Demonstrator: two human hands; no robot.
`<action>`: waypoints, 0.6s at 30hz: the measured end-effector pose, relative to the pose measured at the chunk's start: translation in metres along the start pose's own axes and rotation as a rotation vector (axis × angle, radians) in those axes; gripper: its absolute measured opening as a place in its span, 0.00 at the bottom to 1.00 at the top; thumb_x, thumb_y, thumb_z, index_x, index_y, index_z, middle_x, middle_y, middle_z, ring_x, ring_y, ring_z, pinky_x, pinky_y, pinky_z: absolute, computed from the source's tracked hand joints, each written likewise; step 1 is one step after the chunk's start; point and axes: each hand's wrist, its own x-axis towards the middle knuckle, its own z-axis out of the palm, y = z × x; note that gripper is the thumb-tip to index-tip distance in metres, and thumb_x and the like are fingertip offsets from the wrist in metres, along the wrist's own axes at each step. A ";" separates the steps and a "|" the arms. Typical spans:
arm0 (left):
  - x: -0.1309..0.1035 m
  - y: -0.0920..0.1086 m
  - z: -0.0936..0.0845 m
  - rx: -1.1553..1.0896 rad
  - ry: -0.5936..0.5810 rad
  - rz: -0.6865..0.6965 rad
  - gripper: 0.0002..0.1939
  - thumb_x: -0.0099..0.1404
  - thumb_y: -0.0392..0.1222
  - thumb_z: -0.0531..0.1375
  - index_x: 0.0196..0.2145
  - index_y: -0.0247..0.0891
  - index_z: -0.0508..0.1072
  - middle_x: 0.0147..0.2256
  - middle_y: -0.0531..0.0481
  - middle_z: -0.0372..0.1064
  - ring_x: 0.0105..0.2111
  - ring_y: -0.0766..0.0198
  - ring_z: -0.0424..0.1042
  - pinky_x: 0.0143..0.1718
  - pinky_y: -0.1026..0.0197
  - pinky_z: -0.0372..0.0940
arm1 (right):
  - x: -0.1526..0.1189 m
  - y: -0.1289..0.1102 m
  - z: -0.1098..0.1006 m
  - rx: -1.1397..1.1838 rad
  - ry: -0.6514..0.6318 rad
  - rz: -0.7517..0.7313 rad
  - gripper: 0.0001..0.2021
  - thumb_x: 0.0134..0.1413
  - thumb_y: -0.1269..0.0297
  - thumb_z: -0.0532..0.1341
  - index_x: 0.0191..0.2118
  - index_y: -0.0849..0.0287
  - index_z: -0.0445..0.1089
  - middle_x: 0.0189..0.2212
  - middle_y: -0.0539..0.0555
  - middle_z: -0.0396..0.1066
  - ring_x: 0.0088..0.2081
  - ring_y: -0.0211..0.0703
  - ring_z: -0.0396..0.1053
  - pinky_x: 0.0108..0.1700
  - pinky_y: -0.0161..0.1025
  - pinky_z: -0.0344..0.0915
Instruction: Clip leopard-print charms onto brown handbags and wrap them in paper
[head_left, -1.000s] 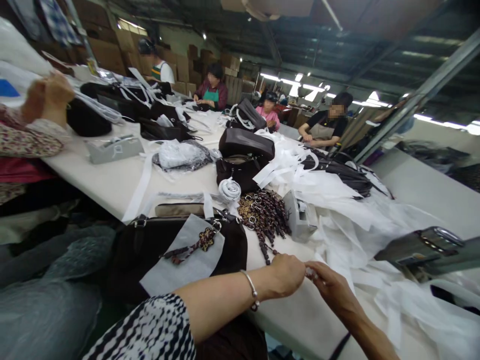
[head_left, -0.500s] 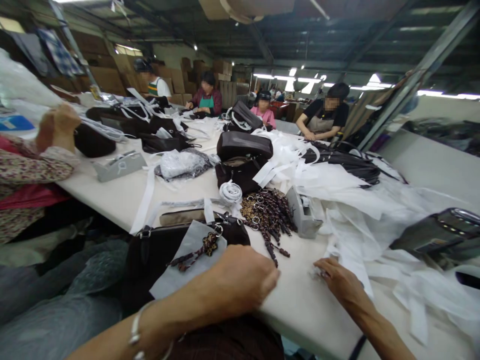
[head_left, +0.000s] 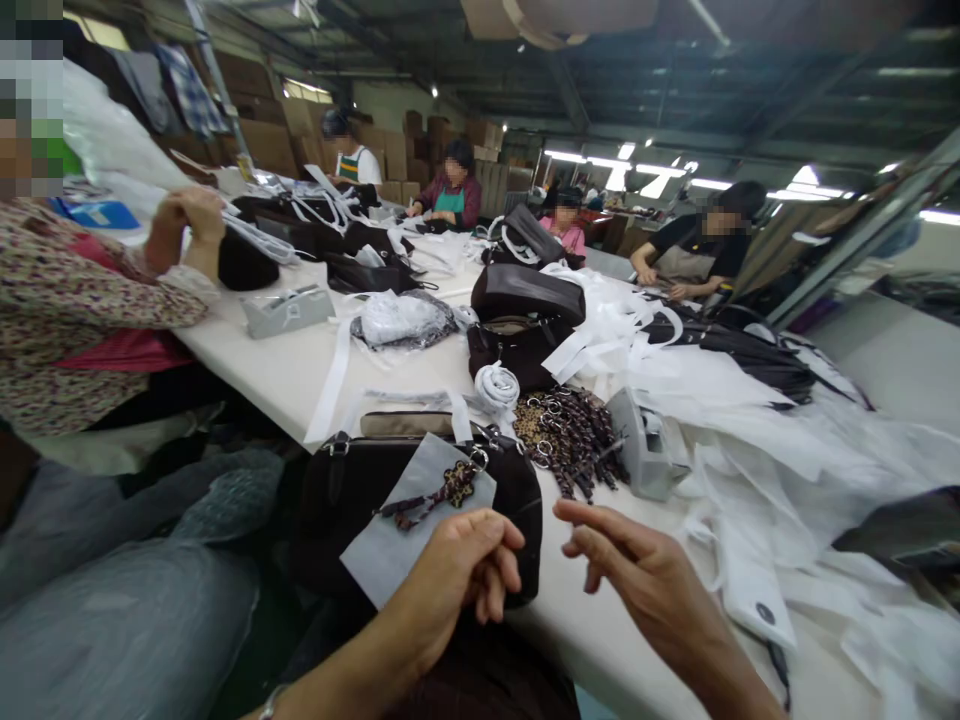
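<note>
My left hand [head_left: 480, 565] hovers over the right front corner of a dark brown handbag [head_left: 330, 510], its fingers loosely bent and apart, with nothing visible in them. Over the table's near edge, just right of the bag, is my right hand [head_left: 630, 560], fingers stretched out and holding nothing I can see. A pale paper sheet [head_left: 367, 560] lies on the bag. On that sheet rests a beaded tassel charm [head_left: 450, 487] with a flower shape and metal ring. Beyond my hands is a pile of similar charms [head_left: 577, 430].
A grey dispenser-like box [head_left: 641, 440] stands beside the charm pile. White strips and sheets [head_left: 750, 430] cover the right side, with a white corded device [head_left: 757, 595] among them. More dark bags [head_left: 525, 295] stand behind. A co-worker's hands [head_left: 195, 225] are at left; several others sit opposite.
My right hand has moved left toward the bag, and the small clear scrap it held no longer shows. My left hand has loosened from a fist. The view has swung left, uncovering the white corded device.
</note>
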 end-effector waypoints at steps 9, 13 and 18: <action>-0.001 -0.014 -0.013 -0.002 -0.098 -0.117 0.17 0.66 0.51 0.55 0.32 0.32 0.71 0.20 0.51 0.71 0.10 0.75 0.61 0.11 0.74 0.47 | 0.019 -0.015 0.058 0.500 -0.010 0.197 0.16 0.46 0.55 0.71 0.39 0.60 0.78 0.35 0.58 0.78 0.21 0.36 0.71 0.24 0.34 0.69; 0.003 -0.017 -0.024 -0.251 -0.076 -0.204 0.14 0.62 0.47 0.59 0.30 0.31 0.72 0.18 0.52 0.69 0.09 0.75 0.60 0.10 0.72 0.47 | 0.022 -0.015 0.073 0.716 0.005 0.270 0.16 0.46 0.57 0.71 0.41 0.59 0.78 0.41 0.60 0.78 0.40 0.50 0.77 0.39 0.42 0.75; 0.010 -0.020 -0.032 -0.450 0.014 -0.261 0.08 0.60 0.41 0.61 0.31 0.31 0.72 0.18 0.55 0.67 0.09 0.77 0.58 0.11 0.72 0.47 | 0.028 -0.018 0.086 0.879 0.017 0.252 0.15 0.43 0.60 0.73 0.40 0.57 0.79 0.45 0.59 0.77 0.48 0.50 0.74 0.54 0.47 0.69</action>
